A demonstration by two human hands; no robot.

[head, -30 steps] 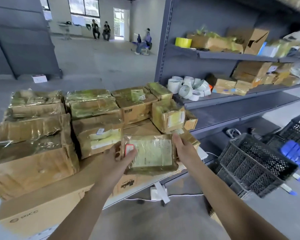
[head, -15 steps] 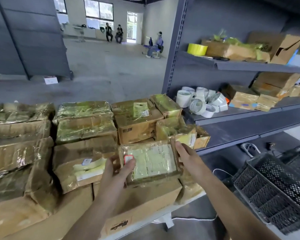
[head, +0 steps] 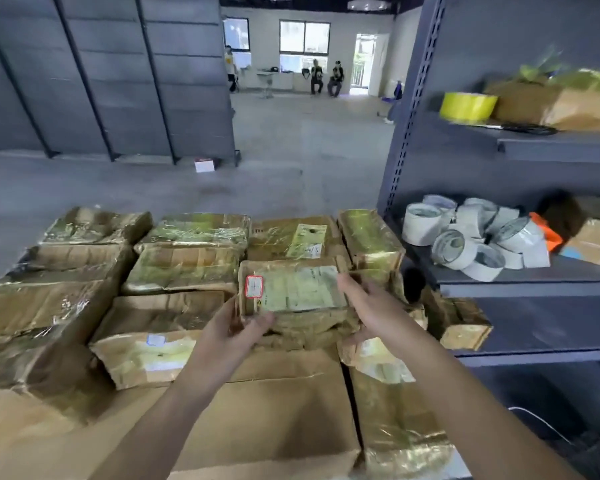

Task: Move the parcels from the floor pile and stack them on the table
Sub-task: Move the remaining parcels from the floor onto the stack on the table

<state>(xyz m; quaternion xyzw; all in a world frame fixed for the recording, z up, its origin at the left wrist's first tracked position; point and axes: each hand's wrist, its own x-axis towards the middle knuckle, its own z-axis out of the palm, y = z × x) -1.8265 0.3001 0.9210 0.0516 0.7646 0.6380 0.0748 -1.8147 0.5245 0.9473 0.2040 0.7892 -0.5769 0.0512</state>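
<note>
A flat taped parcel (head: pixel 293 289) with a white label and a red-edged sticker lies on top of the stacked parcels at the middle of the table. My left hand (head: pixel 234 336) grips its near left corner. My right hand (head: pixel 364 299) rests on its right edge, fingers spread along the side. Around it stand many tape-wrapped cardboard parcels, among them a large brown box (head: pixel 274 410) below my wrists and a labelled box (head: pixel 291 237) just behind. The table itself is hidden under the parcels.
A grey metal shelf unit (head: pixel 520 282) stands close on the right, holding white tape rolls (head: pixel 471 244), a yellow roll (head: pixel 466 105) and boxes. Behind the parcels is grey concrete floor (head: pixel 291 161). Several people are far back by the windows.
Both hands have carried the parcel forward and up onto the stack, further from me. The view has swung left and up; the black crates on the right have left the frame.
</note>
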